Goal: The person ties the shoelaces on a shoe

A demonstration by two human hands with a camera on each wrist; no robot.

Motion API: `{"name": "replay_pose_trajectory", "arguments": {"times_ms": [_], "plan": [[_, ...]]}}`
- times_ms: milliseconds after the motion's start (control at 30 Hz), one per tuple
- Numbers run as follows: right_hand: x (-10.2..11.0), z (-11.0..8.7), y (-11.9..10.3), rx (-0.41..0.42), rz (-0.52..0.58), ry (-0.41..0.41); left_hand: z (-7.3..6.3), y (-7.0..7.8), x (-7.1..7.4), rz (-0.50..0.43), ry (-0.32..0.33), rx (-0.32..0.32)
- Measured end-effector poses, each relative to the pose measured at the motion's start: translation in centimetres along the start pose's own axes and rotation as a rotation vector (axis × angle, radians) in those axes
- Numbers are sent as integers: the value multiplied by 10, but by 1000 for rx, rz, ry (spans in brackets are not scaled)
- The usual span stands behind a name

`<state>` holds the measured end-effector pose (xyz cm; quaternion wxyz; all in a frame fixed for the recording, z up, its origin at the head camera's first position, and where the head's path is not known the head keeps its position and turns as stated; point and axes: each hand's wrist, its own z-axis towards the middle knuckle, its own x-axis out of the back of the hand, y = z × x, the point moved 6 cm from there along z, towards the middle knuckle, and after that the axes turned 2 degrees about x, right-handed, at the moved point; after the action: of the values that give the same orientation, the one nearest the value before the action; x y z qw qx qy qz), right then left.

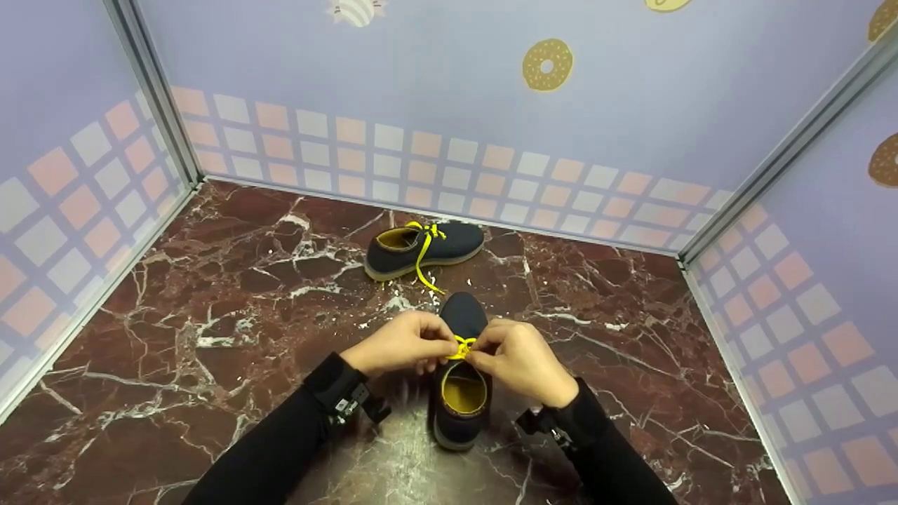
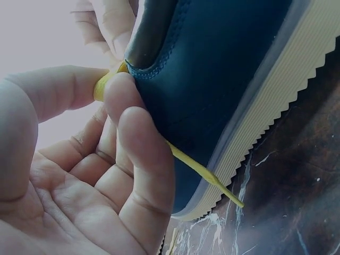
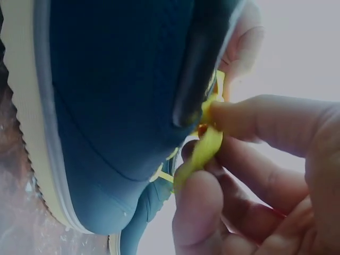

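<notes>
A dark navy shoe (image 1: pixel 463 312) with a yellow inside stands upright on the floor, its toe pointing away from me. Its yellow shoelace (image 1: pixel 461 347) is looped over the front of the opening. From the left side my left hand (image 1: pixel 400 345) pinches the lace between thumb and fingertip; in the left wrist view a loose lace end (image 2: pixel 197 167) hangs down the shoe's side. My right hand (image 1: pixel 525 359) grips the lace from the other side, and the right wrist view shows a blurred yellow strand (image 3: pixel 206 151) at its fingers. The fingers partly hide the knot area.
Beyond the toe, a second navy shoe (image 1: pixel 459 242) lies sideways to me near the back wall, its yellow lace (image 1: pixel 423 263) trailing onto the floor. Reddish-brown marble flooring (image 1: pixel 245 308) spreads around, with pale patterned walls (image 1: pixel 449 84) at the back and both sides.
</notes>
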<state>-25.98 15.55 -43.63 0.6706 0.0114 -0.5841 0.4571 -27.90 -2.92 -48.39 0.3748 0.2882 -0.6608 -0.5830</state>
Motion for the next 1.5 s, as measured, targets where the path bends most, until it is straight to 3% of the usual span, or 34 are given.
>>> {"name": "replay_pose_trajectory", "arguments": {"times_ms": [467,767,867,1033,1300,1500], "plan": [[-5,2,6,-19,48,38,-1,1,3,0,1,-18],[-6,3,5,-14,21,14,1,-4,6,-2,56,10],[-6,3,5,-20,20,7,2,-4,7,27,101,-17],[-6,3,5,-28,29,4,2,-1,10,157,187,-106],[-7,2,6,-31,39,4,4,-3,10,211,163,-126],[-6,2,6,-30,35,4,5,-4,9,188,124,-126]]}}
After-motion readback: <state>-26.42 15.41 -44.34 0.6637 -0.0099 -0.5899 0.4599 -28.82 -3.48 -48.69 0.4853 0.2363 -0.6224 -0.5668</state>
